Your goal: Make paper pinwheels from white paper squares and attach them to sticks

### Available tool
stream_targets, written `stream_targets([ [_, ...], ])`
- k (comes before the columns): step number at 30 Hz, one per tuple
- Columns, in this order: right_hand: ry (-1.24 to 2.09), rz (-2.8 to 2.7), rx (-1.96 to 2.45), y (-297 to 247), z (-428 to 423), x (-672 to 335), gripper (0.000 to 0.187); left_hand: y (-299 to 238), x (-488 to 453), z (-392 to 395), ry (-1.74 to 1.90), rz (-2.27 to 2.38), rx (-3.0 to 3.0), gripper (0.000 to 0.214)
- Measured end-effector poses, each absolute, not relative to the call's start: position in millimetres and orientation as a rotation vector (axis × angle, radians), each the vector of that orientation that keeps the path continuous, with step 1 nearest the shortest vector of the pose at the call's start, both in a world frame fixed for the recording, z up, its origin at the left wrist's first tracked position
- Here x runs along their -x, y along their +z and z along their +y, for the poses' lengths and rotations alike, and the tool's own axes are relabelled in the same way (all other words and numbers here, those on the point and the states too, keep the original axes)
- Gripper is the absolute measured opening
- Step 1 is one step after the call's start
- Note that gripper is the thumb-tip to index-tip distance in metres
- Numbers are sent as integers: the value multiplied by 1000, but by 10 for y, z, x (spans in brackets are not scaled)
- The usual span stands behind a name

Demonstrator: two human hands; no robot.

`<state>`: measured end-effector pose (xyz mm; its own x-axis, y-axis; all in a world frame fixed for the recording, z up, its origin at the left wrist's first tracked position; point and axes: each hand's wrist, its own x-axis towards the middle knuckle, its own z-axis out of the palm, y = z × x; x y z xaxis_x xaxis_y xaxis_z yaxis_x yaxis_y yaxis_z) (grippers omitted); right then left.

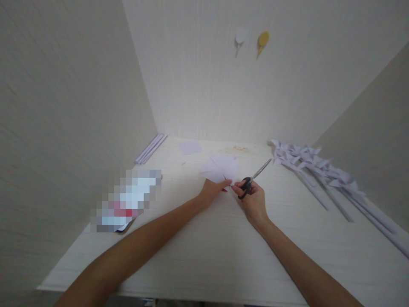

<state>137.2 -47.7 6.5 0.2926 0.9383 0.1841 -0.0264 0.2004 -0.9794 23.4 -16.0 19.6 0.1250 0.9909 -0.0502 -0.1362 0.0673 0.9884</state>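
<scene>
My left hand (pixel 212 192) pinches the near edge of a white paper square (pixel 220 166) with slits cut in from its corners. Black-handled scissors (pixel 255 174) sit in my right hand (pixel 254 200), their blades closed and pointing up and to the right, away from the paper. The thumb and forefinger of that hand meet at the paper's near right corner, close to my left fingertips. Whether the corner itself is gripped between them is hard to make out.
Paper pinwheels on rolled sticks (pixel 316 164) lie piled at the right. Several rolled paper sticks (pixel 151 148) rest at the back left, near a small paper square (pixel 190 147). A phone with a blurred-out screen (pixel 128 202) is at the left. Two hooks (pixel 263 39) hang on the wall.
</scene>
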Motion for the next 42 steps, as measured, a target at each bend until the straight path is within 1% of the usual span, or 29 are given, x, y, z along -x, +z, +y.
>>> stream_targets([
  [15,915,-1045,1169,90,-486,-1371,17,161,-241,-139,1139,1101,-1136,18],
  [21,917,-1030,1169,104,-492,-1367,19,148,-245,-135,1167,1038,-1142,16],
  [29,1097,-916,1121,113,-494,-1365,22,214,-228,-180,1109,1067,-1160,15],
  [34,1060,-938,1139,96,-487,-1376,22,218,-217,-193,1121,997,-1216,15],
  [42,1033,-953,1172,112,-490,-1380,22,181,-220,-165,1141,1004,-1185,21],
])
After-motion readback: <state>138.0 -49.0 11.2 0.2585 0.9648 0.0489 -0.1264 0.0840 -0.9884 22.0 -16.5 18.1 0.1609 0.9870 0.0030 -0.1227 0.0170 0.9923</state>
